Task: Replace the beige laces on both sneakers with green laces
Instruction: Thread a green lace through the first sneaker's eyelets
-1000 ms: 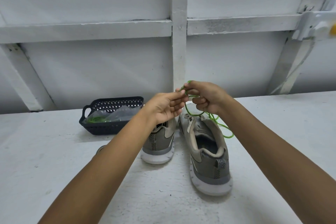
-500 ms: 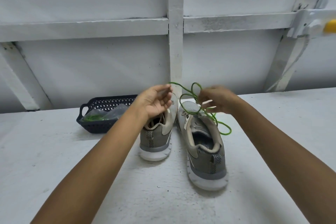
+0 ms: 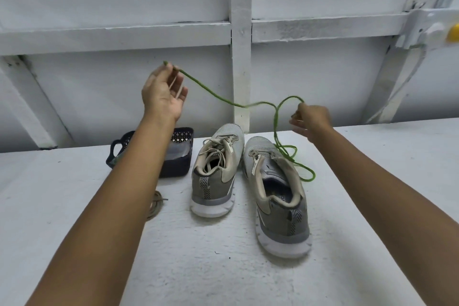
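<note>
White tabletop (image 3: 211, 268) lies under everything. Left hand (image 3: 161, 94) pinches the green lace (image 3: 216, 95) by its tip; right hand (image 3: 310, 119) grips it mid-length, a loop above those fingers, slack coiled below them beside the right sneaker (image 3: 283, 231). Pulling apart could cinch a knot.

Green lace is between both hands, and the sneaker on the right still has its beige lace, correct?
No. Head view: the sneaker on the left has the beige lace; the sneaker on the right is unlaced. The green lace runs from left hand to right hand.
</note>
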Action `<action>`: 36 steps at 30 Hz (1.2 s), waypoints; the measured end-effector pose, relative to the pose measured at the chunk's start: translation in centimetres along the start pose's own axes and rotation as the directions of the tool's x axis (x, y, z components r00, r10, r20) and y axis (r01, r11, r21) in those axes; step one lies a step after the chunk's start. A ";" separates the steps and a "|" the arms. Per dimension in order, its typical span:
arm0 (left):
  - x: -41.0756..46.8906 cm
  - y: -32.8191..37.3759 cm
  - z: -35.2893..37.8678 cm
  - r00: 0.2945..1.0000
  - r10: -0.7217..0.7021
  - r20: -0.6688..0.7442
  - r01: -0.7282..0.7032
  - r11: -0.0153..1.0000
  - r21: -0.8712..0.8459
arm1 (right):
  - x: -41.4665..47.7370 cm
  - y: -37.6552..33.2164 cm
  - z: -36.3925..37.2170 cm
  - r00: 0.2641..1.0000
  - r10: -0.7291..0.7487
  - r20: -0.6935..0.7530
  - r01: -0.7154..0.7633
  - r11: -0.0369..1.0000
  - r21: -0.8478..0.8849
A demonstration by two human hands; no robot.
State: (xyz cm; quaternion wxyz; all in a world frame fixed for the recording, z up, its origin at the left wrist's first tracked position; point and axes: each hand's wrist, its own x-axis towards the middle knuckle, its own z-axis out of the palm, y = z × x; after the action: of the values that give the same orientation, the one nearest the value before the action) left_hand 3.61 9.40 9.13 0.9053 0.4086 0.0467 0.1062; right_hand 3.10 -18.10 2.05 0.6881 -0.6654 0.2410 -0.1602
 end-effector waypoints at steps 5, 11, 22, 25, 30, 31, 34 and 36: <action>-1.4 -2.1 -0.3 0.994 -0.046 -0.099 0.058 0.991 0.123 | -1.9 0.8 -0.5 0.947 0.229 0.226 -0.227 0.973 -0.035; -6.2 -9.1 0.2 0.962 -0.243 0.120 0.159 0.864 0.478 | -3.7 3.7 -0.5 0.942 0.174 0.286 -0.157 0.984 -0.082; -10.1 -15.6 0.2 0.987 -0.161 -0.020 0.155 0.896 0.416 | -6.4 7.5 -0.8 0.999 -0.041 -0.004 0.041 0.999 0.006; -10.4 -15.7 -0.2 0.981 -0.169 -0.096 0.193 0.915 0.355 | -6.9 7.3 -1.0 0.999 -0.030 0.020 0.030 0.999 0.016; -12.5 -15.7 -1.2 0.971 -0.224 -0.084 0.239 0.889 0.392 | -8.3 8.0 -2.8 0.996 -0.024 0.090 0.029 0.999 -0.046; -12.8 -15.6 -1.4 0.967 -0.246 -0.072 0.254 0.877 0.408 | -8.4 8.1 -3.2 0.995 -0.028 0.099 0.035 0.997 -0.063; -12.7 -14.7 -1.6 0.969 -0.248 -0.018 0.218 0.812 0.542 | -8.3 7.6 -3.5 0.991 -0.049 0.127 0.059 0.995 -0.075; -11.9 -14.3 -1.4 0.988 -0.149 0.028 0.097 0.763 0.640 | -7.9 7.1 -3.2 0.988 -0.067 0.137 0.080 0.993 -0.092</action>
State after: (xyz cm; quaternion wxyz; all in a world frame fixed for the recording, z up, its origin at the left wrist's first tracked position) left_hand -6.00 -1.49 -2.53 0.7198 0.6905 0.0713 0.0086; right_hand -5.96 -16.07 -4.07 0.6631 -0.7158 0.1772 -0.1287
